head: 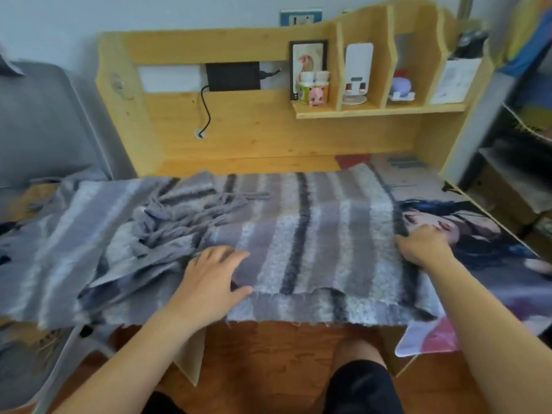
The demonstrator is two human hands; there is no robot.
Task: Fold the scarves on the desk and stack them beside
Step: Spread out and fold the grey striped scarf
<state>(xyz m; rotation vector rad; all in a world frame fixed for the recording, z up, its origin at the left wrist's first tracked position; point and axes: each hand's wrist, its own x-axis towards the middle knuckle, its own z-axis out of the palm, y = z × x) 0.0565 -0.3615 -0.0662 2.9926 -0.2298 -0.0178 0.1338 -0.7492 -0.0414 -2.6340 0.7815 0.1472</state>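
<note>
Scarf [298,234] without legible writing

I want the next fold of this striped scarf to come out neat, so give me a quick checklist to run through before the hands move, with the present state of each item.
1. Left hand lies flat on the striped scarf, holding it down: ok.
2. Right hand has the scarf's right edge, fingers curled at it: ok, though the fingers themselves are hidden.
3. Top layer squared with the layer under it: not ok, its near edge stops short and wavers.
4. Fringe laid straight: not ok, it is bunched left of the left hand.
5. Scarf fully on the desk: not ok, its near edge overhangs the front.
6. Spot for the stack: cannot tell.
</note>
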